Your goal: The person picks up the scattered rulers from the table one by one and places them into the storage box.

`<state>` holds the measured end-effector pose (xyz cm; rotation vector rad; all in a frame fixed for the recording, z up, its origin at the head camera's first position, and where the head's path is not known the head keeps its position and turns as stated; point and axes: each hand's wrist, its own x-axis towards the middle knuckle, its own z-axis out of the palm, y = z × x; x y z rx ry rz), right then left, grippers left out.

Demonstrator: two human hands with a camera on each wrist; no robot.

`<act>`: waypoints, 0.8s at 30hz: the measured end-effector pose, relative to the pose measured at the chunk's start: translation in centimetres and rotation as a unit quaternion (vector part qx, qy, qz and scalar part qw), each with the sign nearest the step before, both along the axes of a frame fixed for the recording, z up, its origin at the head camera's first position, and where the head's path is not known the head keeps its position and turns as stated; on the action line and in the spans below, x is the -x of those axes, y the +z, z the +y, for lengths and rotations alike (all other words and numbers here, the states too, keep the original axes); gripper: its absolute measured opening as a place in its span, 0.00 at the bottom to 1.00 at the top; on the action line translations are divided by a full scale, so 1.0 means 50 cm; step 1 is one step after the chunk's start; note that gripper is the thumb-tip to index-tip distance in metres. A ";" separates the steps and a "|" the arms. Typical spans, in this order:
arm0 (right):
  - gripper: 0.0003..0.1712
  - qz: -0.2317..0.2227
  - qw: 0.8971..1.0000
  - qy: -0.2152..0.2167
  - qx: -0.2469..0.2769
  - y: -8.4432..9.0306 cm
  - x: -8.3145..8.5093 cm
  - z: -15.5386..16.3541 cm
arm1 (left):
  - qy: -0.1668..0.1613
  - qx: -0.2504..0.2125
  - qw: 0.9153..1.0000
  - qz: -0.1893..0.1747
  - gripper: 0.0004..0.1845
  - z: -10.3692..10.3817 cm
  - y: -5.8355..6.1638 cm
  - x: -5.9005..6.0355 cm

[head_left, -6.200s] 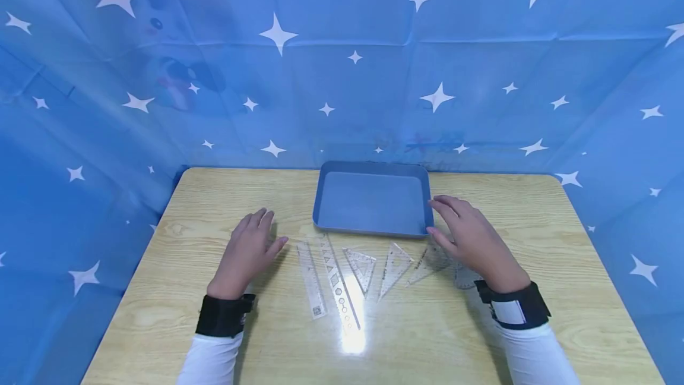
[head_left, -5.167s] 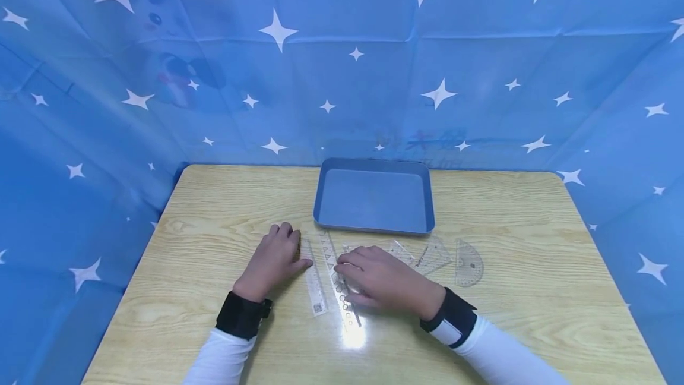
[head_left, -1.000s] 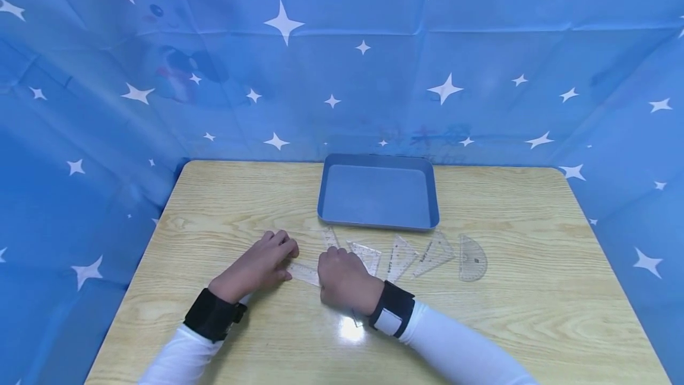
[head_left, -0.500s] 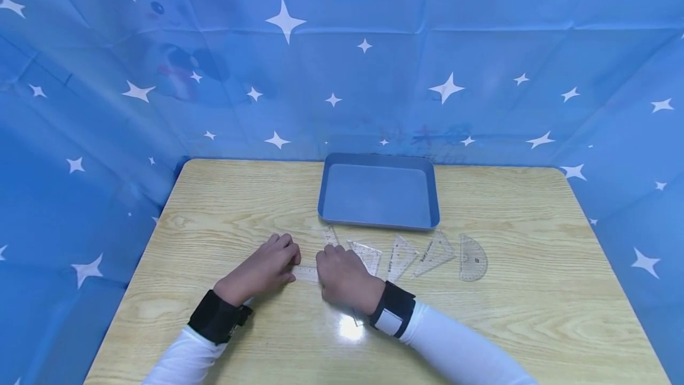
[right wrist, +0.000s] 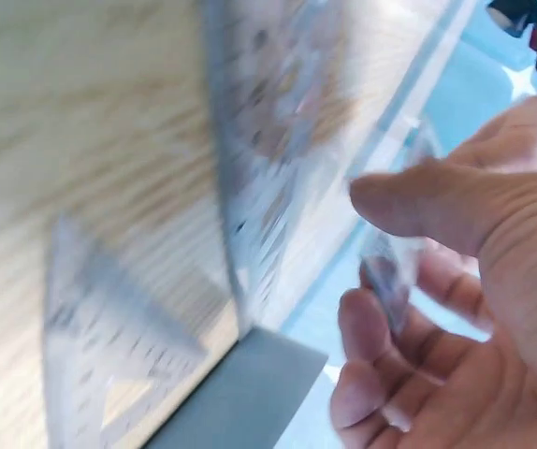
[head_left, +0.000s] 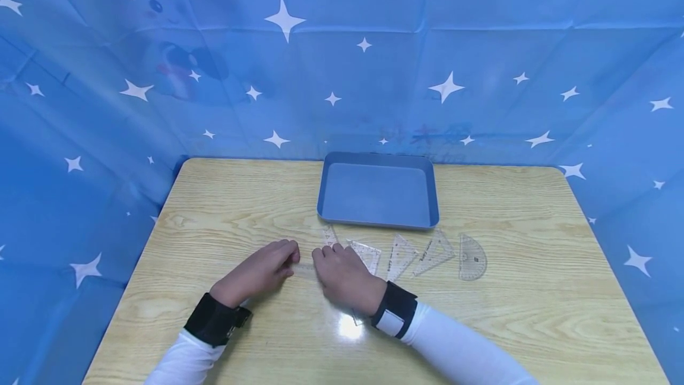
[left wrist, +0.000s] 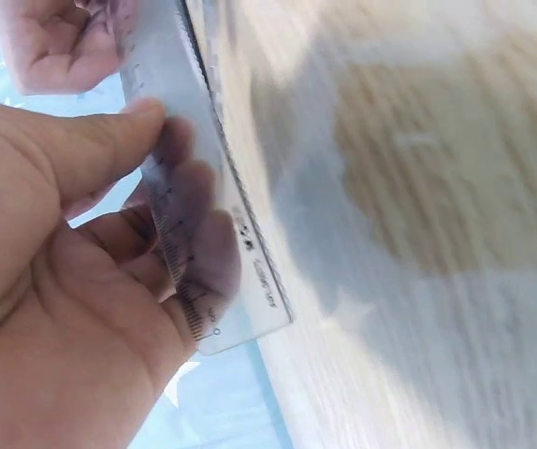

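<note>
Sleeves (head_left: 181, 358) of white cloth reach in from the near edge, each ending at a black wrist strap (head_left: 212, 319); the right strap carries a pale patch with no lettering that can be read. Left hand (head_left: 256, 272) is turned inward, palm facing the other, with its thumb on one face of a clear ruler (left wrist: 170, 65) and its curled fingers behind, gripping one end. Right hand (head_left: 344, 275) has its knuckles up and its fingers curled about the ruler's other end. So the ruler spans the gap between the two hands, over the near-middle of the wooden table (head_left: 256, 343). Its scale runs to a numeral that looks like 0, and tiny dark print along the opposite edge is too blurred to read.

Beneath the right hand lies a stencil ruler (head_left: 329, 234), partly covered. To its right are a first triangle (head_left: 369, 256), a second triangle (head_left: 401, 257), a third triangle (head_left: 435, 252) and a protractor (head_left: 472, 258); dark lettering on the triangles is illegible. Behind them sits a blue tray (head_left: 379, 224). Farthest, a starred blue curtain (head_left: 342, 70) bears faint, unreadable characters.
</note>
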<state>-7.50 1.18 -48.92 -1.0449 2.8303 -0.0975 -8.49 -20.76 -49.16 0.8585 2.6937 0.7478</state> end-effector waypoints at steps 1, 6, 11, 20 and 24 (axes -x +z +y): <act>0.14 0.000 1.000 0.001 0.005 0.001 0.000 0.001 | -0.001 -0.007 1.000 -0.002 0.11 0.000 0.000 0.001; 0.11 0.041 0.999 0.012 0.020 0.002 0.001 0.006 | -0.005 -0.028 1.000 0.001 0.09 0.000 -0.001 0.010; 0.10 0.120 0.992 0.030 0.032 0.003 0.007 0.017 | 0.005 -0.031 0.999 -0.004 0.06 0.004 0.010 0.017; 0.05 0.220 0.969 0.066 0.092 0.008 0.031 0.045 | 0.004 -0.060 0.998 0.022 0.05 0.020 0.037 0.032; 0.05 0.212 0.968 0.063 0.118 0.015 0.043 0.060 | 0.016 -0.059 0.997 0.050 0.07 0.029 0.049 0.036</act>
